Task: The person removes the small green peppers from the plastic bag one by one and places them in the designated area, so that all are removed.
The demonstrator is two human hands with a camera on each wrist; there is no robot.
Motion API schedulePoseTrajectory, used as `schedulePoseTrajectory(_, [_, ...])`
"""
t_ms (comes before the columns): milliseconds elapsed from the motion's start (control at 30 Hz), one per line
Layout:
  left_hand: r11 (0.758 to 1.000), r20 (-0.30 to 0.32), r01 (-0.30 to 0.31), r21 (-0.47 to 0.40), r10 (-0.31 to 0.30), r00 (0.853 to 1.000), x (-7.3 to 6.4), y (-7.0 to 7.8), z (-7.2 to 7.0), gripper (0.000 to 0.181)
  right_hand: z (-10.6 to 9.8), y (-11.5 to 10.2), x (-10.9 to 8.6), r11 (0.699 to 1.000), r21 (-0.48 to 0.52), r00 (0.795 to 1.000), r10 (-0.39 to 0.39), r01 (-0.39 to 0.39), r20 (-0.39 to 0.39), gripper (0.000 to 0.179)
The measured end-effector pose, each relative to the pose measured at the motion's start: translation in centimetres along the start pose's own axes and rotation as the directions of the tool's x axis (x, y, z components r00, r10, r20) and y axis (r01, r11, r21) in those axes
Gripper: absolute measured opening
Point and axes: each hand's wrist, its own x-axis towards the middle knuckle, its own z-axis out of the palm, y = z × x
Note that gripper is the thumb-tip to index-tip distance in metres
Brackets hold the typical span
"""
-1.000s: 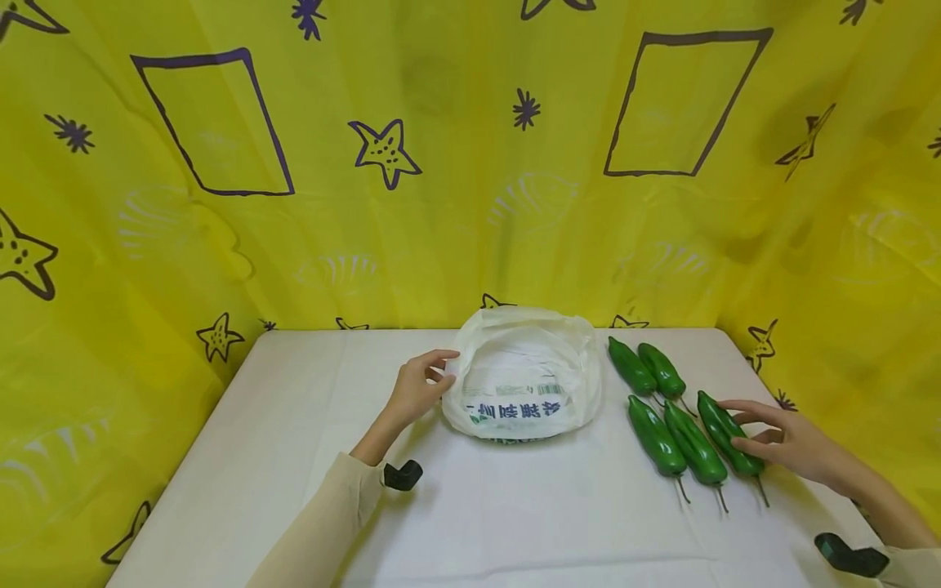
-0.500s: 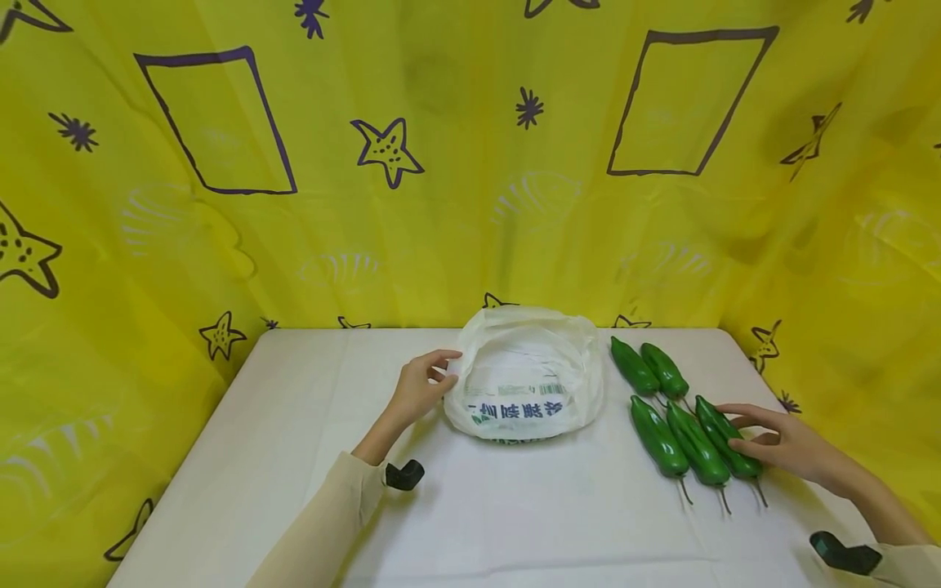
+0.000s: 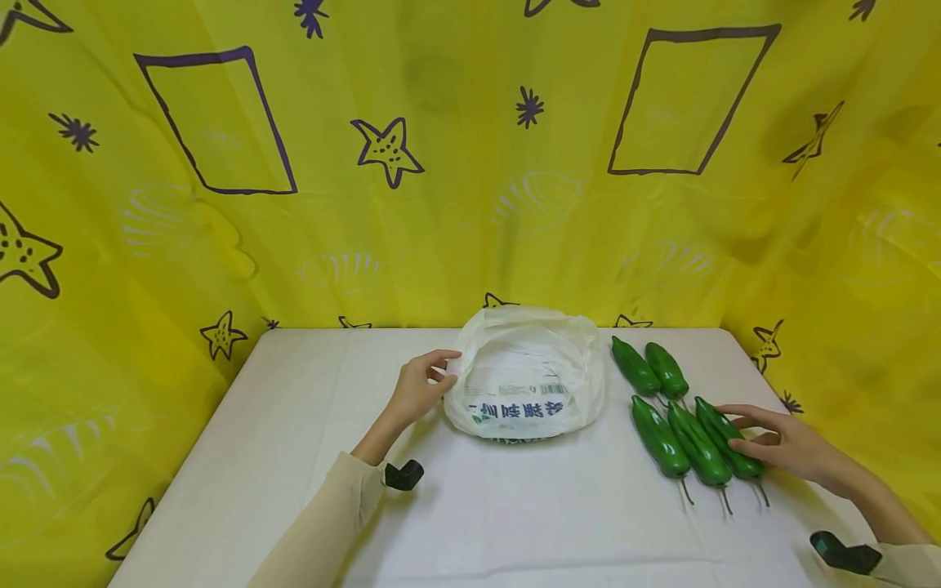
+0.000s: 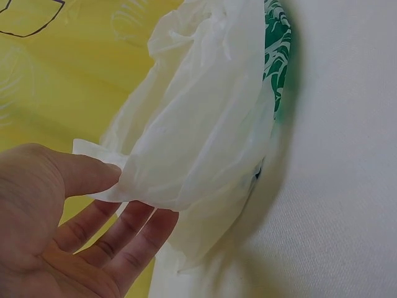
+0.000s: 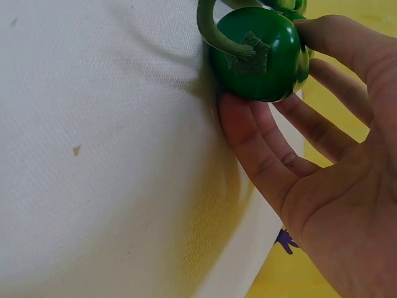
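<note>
A pale plastic bag (image 3: 525, 376) with blue lettering and some green print lies at the back middle of the table, its mouth spread open. My left hand (image 3: 417, 392) pinches its left rim; in the left wrist view the thumb (image 4: 93, 176) presses on the film while part of the fingers is hidden behind it. At the right lie several glossy green peppers with stems. My right hand (image 3: 790, 441) holds the rightmost front pepper (image 3: 724, 441), thumb on one side and fingers on the other. In the right wrist view that pepper (image 5: 260, 56) shows its stem end, low at the table surface.
Two front peppers, a middle one (image 3: 698, 449) and a left one (image 3: 659, 437), lie close beside the held pepper. Two more, a left one (image 3: 634, 367) and a right one (image 3: 666, 371), lie behind. A yellow patterned curtain (image 3: 456, 229) surrounds the white table (image 3: 559, 514).
The right hand has drawn in around the rightmost pepper, which has shifted slightly left toward its neighbour. The left hand and the bag have stayed in place.
</note>
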Motion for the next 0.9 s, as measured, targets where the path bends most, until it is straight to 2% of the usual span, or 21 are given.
schedulePoseTrajectory(200, [1.000, 0.004, -0.003, -0.001, 0.003, 1.000, 0.1, 0.0, 0.0, 0.037, 0.0, -0.1, 0.0, 1.000, -0.013, 1.000, 0.002, -0.002, -0.005, 0.052])
schedulePoseTrajectory(467, [1.000, 0.022, -0.010, 0.010, 0.010, 1.000, 0.2, -0.2, -0.3, 0.038, -0.2, -0.1, 0.2, 0.999, -0.027, 0.999, -0.044, 0.044, 0.006, 0.052])
schedulePoseTrajectory(667, [1.000, 0.059, -0.011, 0.001, 0.011, 0.998, 0.1, -0.2, -0.7, 0.040, -0.5, -0.1, 0.4, 0.995, 0.012, 0.994, -0.098, 0.098, 0.044, 0.056])
schedulePoseTrajectory(767, [1.000, 0.081, -0.023, 0.019, 0.022, 0.997, 0.1, -0.2, -1.0, 0.043, -0.7, 0.0, 0.5, 0.992, 0.039, 0.990, -0.124, 0.121, 0.067, 0.058])
schedulePoseTrajectory(900, [0.994, 0.106, -0.066, 0.084, 0.057, 0.993, 0.0, -0.4, -1.6, 0.051, -1.1, -0.2, 0.6, 0.991, 0.036, 0.988, -0.135, 0.132, 0.081, 0.062])
